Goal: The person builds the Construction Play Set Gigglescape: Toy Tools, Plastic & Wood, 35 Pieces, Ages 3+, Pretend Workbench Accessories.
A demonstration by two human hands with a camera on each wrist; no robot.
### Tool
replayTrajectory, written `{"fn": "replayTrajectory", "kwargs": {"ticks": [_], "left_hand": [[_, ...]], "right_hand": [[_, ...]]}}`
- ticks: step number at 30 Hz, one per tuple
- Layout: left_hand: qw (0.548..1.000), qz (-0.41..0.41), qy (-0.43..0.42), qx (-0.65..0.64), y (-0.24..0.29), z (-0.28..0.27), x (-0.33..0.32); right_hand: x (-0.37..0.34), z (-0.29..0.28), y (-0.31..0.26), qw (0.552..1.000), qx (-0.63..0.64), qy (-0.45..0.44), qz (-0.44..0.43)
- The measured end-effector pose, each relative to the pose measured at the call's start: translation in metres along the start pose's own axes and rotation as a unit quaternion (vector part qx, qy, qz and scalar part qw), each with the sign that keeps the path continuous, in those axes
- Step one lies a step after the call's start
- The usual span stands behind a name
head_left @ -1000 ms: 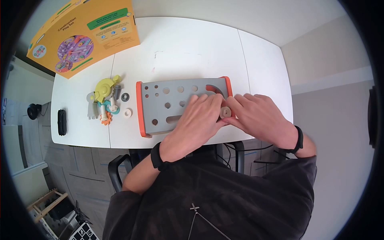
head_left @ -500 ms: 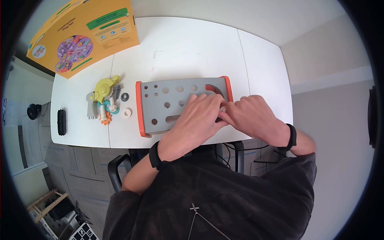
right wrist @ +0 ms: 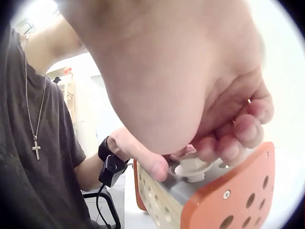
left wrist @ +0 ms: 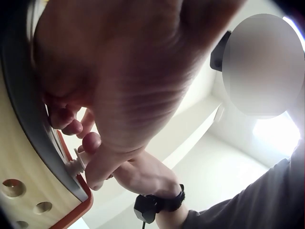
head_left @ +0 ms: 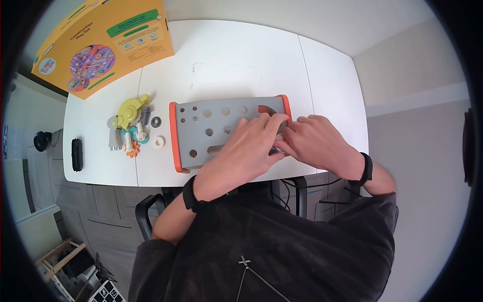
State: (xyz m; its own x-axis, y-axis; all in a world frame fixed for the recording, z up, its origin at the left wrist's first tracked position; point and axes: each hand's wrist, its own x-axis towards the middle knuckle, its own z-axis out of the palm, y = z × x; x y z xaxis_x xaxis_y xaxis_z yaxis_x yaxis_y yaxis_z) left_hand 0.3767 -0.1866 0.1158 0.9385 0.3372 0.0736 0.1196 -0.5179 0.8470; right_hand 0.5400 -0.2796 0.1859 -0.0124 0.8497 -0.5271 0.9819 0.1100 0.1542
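A cream toy bolt [right wrist: 193, 167] with a wide flange stands at the right end of the toy workbench's grey top [head_left: 201, 118]. My right hand [head_left: 318, 143] grips its head, fingers curled, palm above it in the right wrist view. My left hand [head_left: 244, 151] lies over the grey top, its thumb and index finger around the same bolt. In the left wrist view, threads of the bolt [left wrist: 75, 166] show close to the bench edge, beside my left thumb. From the head view, the hands hide most of the bolt.
Left of the bench lie a yellow-green toy saw [head_left: 131, 110], a grey bolt [head_left: 145, 116], a grey nut [head_left: 156, 122], a cream nut [head_left: 158, 142] and an orange gear [head_left: 133, 149]. A yellow play-set box [head_left: 110, 45] stands behind; a black case [head_left: 77, 154] lies far left.
The right hand has rolled inward over the bolt, so its head, visible earlier, is now mostly covered. The left index finger has stretched toward the bench's red side.
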Motion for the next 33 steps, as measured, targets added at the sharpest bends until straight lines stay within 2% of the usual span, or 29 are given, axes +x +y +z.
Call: {"fn": "replayTrajectory", "kwargs": {"ticks": [3, 6, 9, 12, 15, 18, 19, 21, 23, 24, 27, 30, 33], "left_hand": [[1.000, -0.028, 0.010, 0.007, 0.001, 0.002, 0.001], [0.999, -0.040, 0.004, -0.028, -0.003, 0.002, 0.001], [0.999, -0.024, -0.025, -0.037, -0.009, -0.004, 0.001], [0.999, -0.004, -0.038, -0.009, -0.004, -0.006, 0.001], [1.000, 0.004, 0.001, 0.006, -0.003, 0.002, 0.002], [0.999, -0.023, 0.016, 0.015, 0.003, 0.005, 0.002], [0.999, -0.040, 0.015, 0.017, 0.004, 0.004, 0.001], [1.000, -0.023, 0.005, -0.017, -0.002, 0.002, 0.000], [0.999, -0.006, -0.005, -0.035, -0.008, 0.000, 0.001], [0.999, 0.000, -0.010, -0.035, -0.010, -0.001, 0.001], [0.999, -0.004, -0.030, -0.029, -0.002, -0.006, 0.002], [1.000, 0.002, -0.008, 0.001, -0.001, -0.001, 0.002], [1.000, -0.001, 0.011, 0.017, 0.000, 0.002, 0.000]], "right_hand": [[-0.001, -0.008, 0.003, 0.998, -0.007, -0.067, 0.011], [-0.015, -0.005, 0.005, 0.985, 0.051, 0.152, -0.071], [-0.014, 0.000, 0.005, 0.975, 0.068, 0.168, -0.127], [-0.008, 0.010, 0.004, 0.968, 0.079, 0.203, -0.122], [-0.004, 0.010, -0.002, 0.987, 0.033, 0.152, -0.047], [0.000, -0.014, -0.004, 0.998, 0.018, -0.054, 0.030], [-0.004, -0.020, -0.003, 0.999, 0.030, -0.042, 0.014], [-0.014, -0.026, 0.002, 0.998, 0.055, -0.018, -0.012], [-0.013, -0.001, 0.006, 0.977, 0.086, 0.175, -0.090], [-0.010, 0.010, 0.007, 0.949, 0.100, 0.270, -0.128], [-0.004, 0.020, 0.003, 0.959, 0.067, 0.249, -0.117], [-0.004, 0.008, -0.001, 0.985, 0.045, 0.160, -0.053], [-0.006, -0.013, 0.001, 0.998, 0.045, -0.038, 0.001]]}}
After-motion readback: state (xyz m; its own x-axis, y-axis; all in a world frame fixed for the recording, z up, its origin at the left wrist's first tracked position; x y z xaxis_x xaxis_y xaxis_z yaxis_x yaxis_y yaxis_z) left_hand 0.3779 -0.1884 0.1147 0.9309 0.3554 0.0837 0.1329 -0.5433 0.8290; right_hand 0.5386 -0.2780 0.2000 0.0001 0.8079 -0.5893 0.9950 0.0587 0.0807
